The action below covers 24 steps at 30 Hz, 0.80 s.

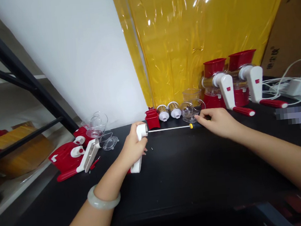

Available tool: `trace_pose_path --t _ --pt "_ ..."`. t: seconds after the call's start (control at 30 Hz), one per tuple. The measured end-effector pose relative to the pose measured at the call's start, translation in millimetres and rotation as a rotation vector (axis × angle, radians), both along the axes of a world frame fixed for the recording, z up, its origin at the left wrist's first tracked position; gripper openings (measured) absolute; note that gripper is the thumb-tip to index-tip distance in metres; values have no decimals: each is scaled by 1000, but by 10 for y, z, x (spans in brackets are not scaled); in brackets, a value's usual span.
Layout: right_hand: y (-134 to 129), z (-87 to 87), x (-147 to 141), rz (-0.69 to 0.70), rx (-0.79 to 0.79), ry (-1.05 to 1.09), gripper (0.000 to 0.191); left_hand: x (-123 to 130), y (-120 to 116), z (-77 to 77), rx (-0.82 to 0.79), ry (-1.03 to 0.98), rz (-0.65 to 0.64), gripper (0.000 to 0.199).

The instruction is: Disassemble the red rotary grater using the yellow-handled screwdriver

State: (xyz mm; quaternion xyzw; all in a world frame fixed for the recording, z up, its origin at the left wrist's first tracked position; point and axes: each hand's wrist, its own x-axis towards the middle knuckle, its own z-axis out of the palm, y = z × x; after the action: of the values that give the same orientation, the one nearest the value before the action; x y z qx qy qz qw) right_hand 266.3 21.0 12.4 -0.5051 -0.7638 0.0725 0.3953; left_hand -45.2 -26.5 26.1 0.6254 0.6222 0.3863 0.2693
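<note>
At the table (189,180), left hand (132,145) around white crank (142,131), right hand (216,121) around screwdriver (170,128).

Worn item: one bangle (104,204), on the left forearm (110,182). Colour pale, a milky grey-green close to white. Form a plain, thick, rounded ring with a smooth surface and a soft sheen. The visible arc is unbroken; the underside is hidden. Fit is loose, the ring standing wider than the arm at both sides.

Left forearm: bare on both sides of the bangle. Left hand (132,145): bare, beyond the bangle; fingers partly hidden. Right hand (217,121): bare, well to the right of the bangle. Right forearm (271,147): also right of the bangle, bare out to the picture's edge. Nail detail is too small to tell.
</note>
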Motion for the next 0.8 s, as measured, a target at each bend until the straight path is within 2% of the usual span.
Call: trace_pose_path --t 0.1,0.17,0.23,0.3,0.43,0.53,0.63,0.8 --pt "98 31 71 143 -424 278 46 -66 21 -49 121 143 -9 55" --pt "132 58 109 195 -586 467 45 -85 29 -88 159 198 -24 54" --pt "144 71 123 221 -663 599 43 -81 31 -124 177 212 -35 54" --pt "143 62 109 211 -713 629 43 -65 30 -157 179 200 -41 53" --pt "127 2 55 140 -761 461 50 -45 32 -207 134 140 -29 52" --pt "113 -29 46 88 -626 286 55 -29 30 -206 114 113 -2 51" --pt "85 -43 51 49 -381 140 54 9 11 -153 62 35 15 53" --pt "-26 -51 44 55 281 -8 43 47 -26 0 -63 -122 55 58"
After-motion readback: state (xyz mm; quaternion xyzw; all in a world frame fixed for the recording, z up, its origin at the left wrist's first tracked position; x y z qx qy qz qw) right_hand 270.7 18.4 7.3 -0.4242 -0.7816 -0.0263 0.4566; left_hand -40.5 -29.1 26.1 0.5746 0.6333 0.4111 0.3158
